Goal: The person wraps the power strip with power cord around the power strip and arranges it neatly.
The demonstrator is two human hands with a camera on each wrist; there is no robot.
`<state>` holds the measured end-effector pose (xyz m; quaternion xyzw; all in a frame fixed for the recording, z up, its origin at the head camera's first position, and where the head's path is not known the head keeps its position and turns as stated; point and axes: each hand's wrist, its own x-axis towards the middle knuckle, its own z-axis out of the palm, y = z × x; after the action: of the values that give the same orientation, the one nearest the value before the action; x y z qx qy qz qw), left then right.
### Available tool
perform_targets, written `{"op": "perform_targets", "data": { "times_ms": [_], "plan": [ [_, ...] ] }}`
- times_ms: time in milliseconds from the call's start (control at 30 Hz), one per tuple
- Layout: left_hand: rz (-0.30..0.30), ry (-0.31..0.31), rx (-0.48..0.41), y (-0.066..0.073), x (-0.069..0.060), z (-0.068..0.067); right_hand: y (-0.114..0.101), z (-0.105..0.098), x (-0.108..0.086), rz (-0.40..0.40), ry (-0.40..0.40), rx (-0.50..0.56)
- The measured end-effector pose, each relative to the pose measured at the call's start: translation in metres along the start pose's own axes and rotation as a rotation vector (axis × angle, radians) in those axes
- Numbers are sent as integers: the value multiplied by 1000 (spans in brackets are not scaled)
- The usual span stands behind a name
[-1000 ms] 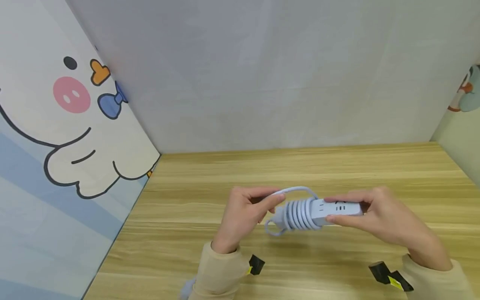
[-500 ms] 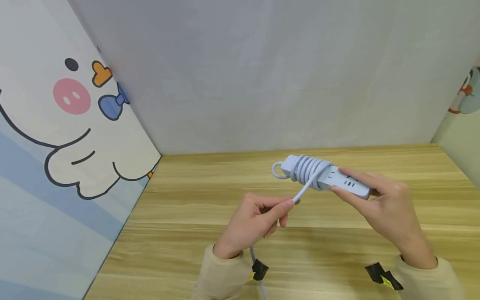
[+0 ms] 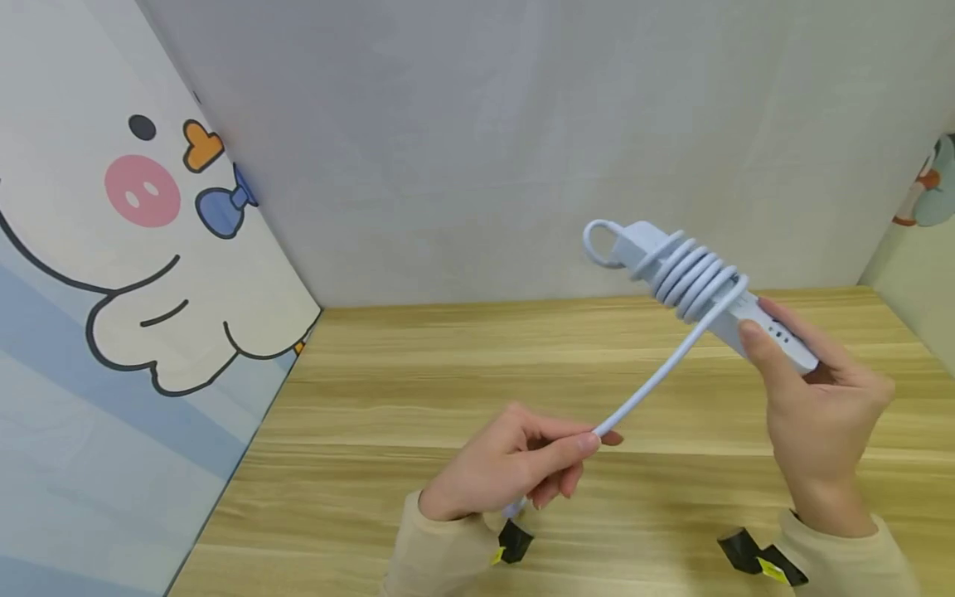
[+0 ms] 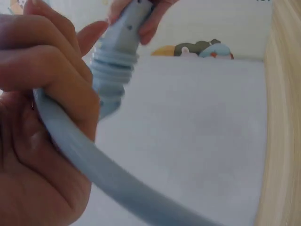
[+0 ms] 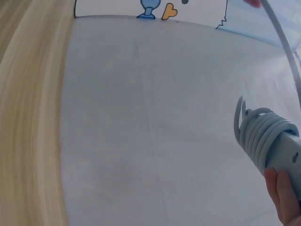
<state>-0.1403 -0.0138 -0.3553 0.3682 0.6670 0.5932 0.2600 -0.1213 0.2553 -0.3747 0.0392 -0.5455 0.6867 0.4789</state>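
A pale blue-white power strip is held up, tilted, above the table, its far end pointing up and left. My right hand grips its near end, thumb on one side and fingers on the other. Several turns of its cord wrap the strip's middle, and a small loop sticks out at the far end. From the wraps the cord runs taut down to my left hand, which pinches it between thumb and fingers. In the left wrist view, the cord passes through the curled fingers and out below.
A wood-grain table lies beneath both hands. Behind it rises a grey-white wall. A panel with a cartoon bird stands along the left side, and another printed panel on the right.
My right hand has lifted the power strip and tilted it up and to the right. My left hand has drawn the cord over to the near side, and a longer straight stretch now shows.
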Motion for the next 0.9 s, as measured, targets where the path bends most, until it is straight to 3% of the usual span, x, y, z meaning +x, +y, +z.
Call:
{"op": "perform_targets", "data": {
  "times_ms": [100, 233, 400, 500, 633, 767, 900],
  "plan": [
    [-25, -1, 12, -3, -2, -7, -5, 1, 4, 36, 54, 268],
    [-54, -4, 59, -7, -6, -17, -12, 2, 4, 85, 19, 494],
    [-53, -82, 98, -11, -10, -25, -18, 2, 1, 144, -38, 605],
    [-68, -133, 100, -15, -11, -30, -23, -2, 1, 214, -4, 666],
    [-141, -131, 166, -21, -13, -37, -27, -11, 3, 340, 25, 803],
    [-216, -8, 297, -29, -11, -45, -29, -20, 7, 448, -134, 973],
    [-286, 119, 352, -40, -7, -48, -25, -23, 6, 510, -369, 1003]
  ]
}}
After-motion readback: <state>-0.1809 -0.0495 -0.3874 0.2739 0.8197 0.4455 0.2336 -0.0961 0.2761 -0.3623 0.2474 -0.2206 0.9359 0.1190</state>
